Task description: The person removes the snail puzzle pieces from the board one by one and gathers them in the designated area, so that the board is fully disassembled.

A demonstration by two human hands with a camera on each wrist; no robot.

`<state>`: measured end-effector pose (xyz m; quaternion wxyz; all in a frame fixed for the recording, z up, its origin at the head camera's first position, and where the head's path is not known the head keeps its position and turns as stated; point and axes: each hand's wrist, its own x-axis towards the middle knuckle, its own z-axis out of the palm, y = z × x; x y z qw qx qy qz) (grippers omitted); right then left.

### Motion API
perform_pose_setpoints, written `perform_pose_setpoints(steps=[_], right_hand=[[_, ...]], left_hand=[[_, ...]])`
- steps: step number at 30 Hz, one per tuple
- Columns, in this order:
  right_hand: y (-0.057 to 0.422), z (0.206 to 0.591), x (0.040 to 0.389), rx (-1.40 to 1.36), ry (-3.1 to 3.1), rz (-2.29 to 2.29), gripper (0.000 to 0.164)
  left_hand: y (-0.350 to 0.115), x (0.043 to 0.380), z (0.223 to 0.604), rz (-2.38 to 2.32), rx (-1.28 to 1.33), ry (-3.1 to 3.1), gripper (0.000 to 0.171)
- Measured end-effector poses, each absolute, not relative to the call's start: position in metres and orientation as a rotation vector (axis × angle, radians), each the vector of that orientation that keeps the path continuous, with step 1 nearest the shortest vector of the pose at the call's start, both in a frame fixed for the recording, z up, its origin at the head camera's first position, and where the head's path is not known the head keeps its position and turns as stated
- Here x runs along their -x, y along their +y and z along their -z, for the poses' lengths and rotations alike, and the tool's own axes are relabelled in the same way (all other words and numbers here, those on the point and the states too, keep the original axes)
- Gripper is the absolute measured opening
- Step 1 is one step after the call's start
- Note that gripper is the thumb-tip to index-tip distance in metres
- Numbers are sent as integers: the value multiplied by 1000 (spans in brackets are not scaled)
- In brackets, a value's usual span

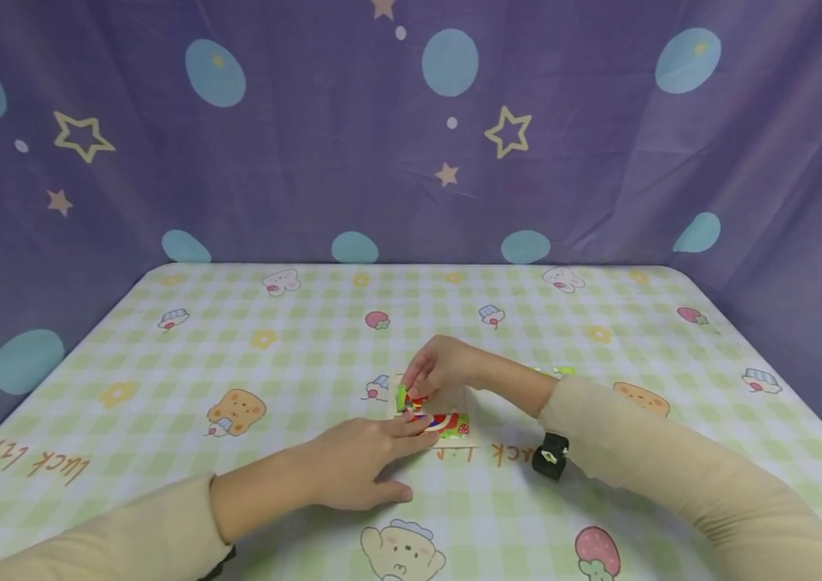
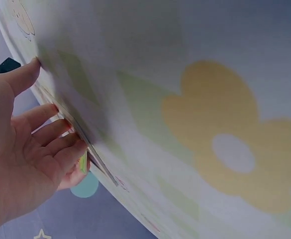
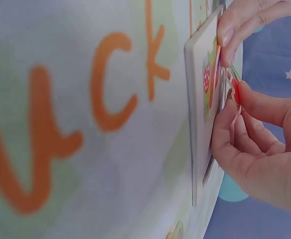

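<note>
A thin, pale puzzle board (image 3: 199, 74) with a brightly coloured picture lies on the tablecloth in front of me. My right hand (image 1: 447, 367) is over its far left part, where thumb and fingers pinch a small puzzle piece (image 3: 236, 89) with red and green on it. In the right wrist view the piece is tilted and close to the board's face. My left hand (image 1: 363, 460) lies with fairly straight fingers, their tips touching the near left part of the board; its thumb is spread apart. Both hands hide much of the picture.
A few loose green pieces (image 1: 565, 370) lie beyond my right forearm. A black device (image 1: 550, 456) is strapped at the right wrist. The table wears a green checked cloth (image 1: 309, 363) with printed figures, and a purple curtain (image 1: 352, 161) hangs behind it.
</note>
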<state>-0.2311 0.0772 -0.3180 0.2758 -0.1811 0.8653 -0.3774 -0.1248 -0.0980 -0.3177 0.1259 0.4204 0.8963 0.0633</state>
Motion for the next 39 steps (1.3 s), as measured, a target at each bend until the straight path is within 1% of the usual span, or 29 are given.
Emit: perform_pose_setpoints(steps=[9, 26, 35, 39], right_hand=[[101, 317, 234, 408, 2398, 944, 13], [164, 315, 227, 313, 2348, 1059, 18], [188, 316, 222, 310, 2368, 1054, 16], [193, 317, 220, 314, 2332, 1031, 18]], left_hand=[[-98, 124, 319, -177, -1190, 2622, 65], [-98, 125, 319, -194, -1172, 2614, 65], [-98, 124, 320, -198, -1165, 2620, 65], [-98, 124, 319, -211, -1156, 2613, 65]])
